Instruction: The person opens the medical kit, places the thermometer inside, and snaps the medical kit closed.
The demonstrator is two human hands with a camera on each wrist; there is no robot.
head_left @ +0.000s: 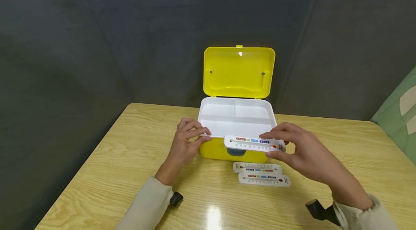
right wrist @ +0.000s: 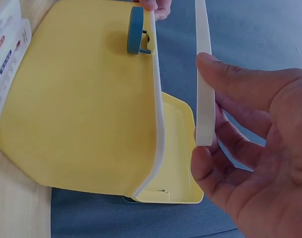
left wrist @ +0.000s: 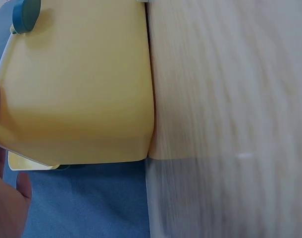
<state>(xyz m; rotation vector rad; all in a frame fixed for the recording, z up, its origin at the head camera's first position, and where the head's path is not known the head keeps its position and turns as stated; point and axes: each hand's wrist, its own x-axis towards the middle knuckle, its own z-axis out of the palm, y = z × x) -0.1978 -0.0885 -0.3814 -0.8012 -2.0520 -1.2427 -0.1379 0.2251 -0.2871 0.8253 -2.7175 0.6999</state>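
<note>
Thermometer (head_left: 245,144) was up off the table (head_left: 156,125), just in front of the open box (head_left: 213,148), its right end pinched in the right hand (head_left: 305,154), thumb and fingers closed to its width. Left hand (head_left: 186,143) pinched the box rim at the left front corner. Two more thermometers (head_left: 264,180) lay close together on the table

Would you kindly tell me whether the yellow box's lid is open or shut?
Open: the lid stands raised behind the yellow box, leaving the white tray inside exposed.
</note>
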